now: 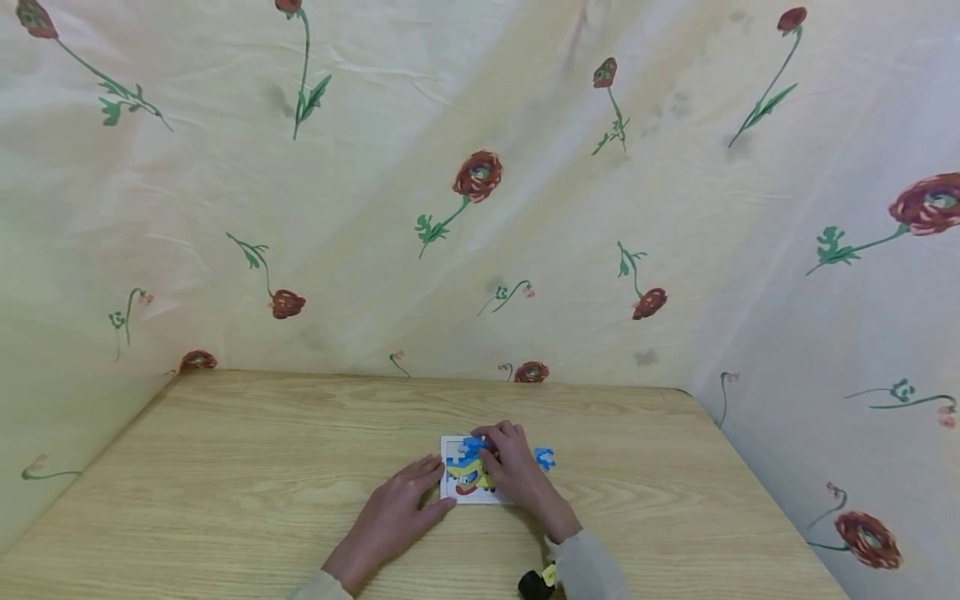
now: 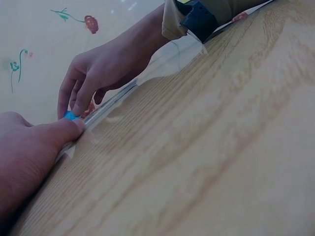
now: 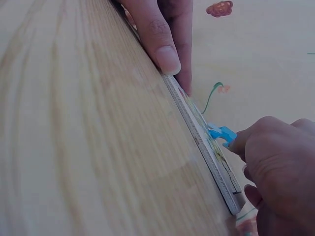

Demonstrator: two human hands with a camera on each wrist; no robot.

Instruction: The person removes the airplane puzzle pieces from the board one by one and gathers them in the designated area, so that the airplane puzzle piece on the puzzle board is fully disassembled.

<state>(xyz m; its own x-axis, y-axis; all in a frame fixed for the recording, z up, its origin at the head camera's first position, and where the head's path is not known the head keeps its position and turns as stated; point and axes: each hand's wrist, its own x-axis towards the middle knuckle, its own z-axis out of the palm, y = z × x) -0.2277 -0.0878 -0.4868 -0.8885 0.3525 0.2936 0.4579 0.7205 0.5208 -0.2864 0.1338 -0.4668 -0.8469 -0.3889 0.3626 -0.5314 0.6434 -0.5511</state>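
A small jigsaw puzzle board (image 1: pixel 454 498) with a white frame lies on the table, its picture in blue, yellow and red. At its left edge is my left hand (image 1: pixel 405 504), fingers fairly straight along the side and thumb at the near corner. My right hand (image 1: pixel 517 471) reaches over the board's right part and hides some of it. Between its thumb and fingertips it pinches a blue puzzle piece (image 3: pixel 224 133), tilted over the board in the right wrist view. Another blue puzzle piece (image 1: pixel 544 457) lies loose on the table, just right of the board.
The wood-grain table (image 1: pixel 262 467) meets a flowered cloth (image 1: pixel 375 208) at its back and sides. Near the front edge, beside the right sleeve, is a black object (image 1: pixel 536 585) with a yellow label. A dark band (image 2: pixel 199 20) circles the right wrist.
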